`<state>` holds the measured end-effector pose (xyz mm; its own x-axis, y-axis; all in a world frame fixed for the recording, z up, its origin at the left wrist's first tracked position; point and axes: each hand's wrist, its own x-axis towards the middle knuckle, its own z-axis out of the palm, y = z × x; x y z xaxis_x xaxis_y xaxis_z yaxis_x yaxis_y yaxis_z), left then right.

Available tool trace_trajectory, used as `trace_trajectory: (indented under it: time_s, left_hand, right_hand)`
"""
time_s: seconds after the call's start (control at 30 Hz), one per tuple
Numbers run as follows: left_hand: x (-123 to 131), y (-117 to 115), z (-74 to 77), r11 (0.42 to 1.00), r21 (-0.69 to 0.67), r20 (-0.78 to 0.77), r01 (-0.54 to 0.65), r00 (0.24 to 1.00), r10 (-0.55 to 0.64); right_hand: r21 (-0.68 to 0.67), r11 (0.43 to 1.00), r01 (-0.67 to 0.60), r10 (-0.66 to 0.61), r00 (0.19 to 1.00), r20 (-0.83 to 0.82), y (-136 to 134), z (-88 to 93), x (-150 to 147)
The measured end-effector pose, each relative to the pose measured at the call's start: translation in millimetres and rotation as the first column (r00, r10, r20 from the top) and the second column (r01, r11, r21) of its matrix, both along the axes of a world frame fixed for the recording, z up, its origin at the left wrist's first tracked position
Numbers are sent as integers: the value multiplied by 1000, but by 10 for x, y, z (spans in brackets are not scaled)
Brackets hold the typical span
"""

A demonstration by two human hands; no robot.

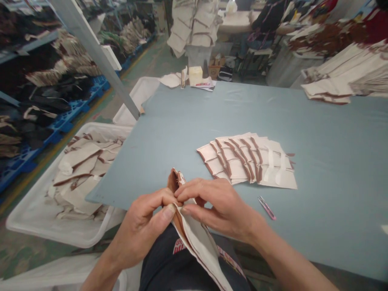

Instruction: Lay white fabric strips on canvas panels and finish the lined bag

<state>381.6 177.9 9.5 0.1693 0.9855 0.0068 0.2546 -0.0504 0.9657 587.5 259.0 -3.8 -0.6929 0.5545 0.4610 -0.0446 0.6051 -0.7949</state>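
Observation:
A long cream fabric piece (198,238) with brown edging hangs between my hands at the table's front edge, its lower end over my lap. My left hand (148,224) pinches its edge between thumb and fingers. Right beside it, my right hand (216,204) also grips the edge, the fingertips of both hands nearly touching. The fabric's upper end stands up beyond my fingers, showing a brown inner side. Overlapping cream pieces with brown strips (242,159) lie fanned out on the table. Small pink-handled snips (267,208) rest to the right of my right hand.
The blue-green table (327,161) extends to the right. A white bin (60,234) of fabric pieces stands at the left, near a metal post (100,60). A yellowish block (195,76) sits at the table's far edge. More fabric (333,81) is stacked at the far right.

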Motion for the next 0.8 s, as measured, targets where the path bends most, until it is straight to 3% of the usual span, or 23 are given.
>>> trace_trajectory:
  time_s: [0.2,0.4,0.5,0.6,0.7,0.8]
  left_hand:
    - [-4,28,70,999,-43,-8,34,999,-34]
    - [-28,53,20,998,-45,-16,48,999,-49]
    - [-28,59,21,995,-62,0,79,997,-80]
    - [-49,70,37,988,-81,19,133,991,-132]
    - [-102,102,70,974,-93,2,207,978,-207]
    - [-163,150,127,962,-139,-107,237,962,-252]
  right_hand:
    - [109,991,-82,75,995,62,110,131,53]
    - [351,935,45,-117,975,188,57,134,50]
    - [409,911,57,-163,960,228,37,148,31]
    - [357,934,14,-112,960,255,87,191,19]
    - [179,980,-85,30,956,293,191,270,8]
    - [22,988,-155,134,909,396,288,374,-25]
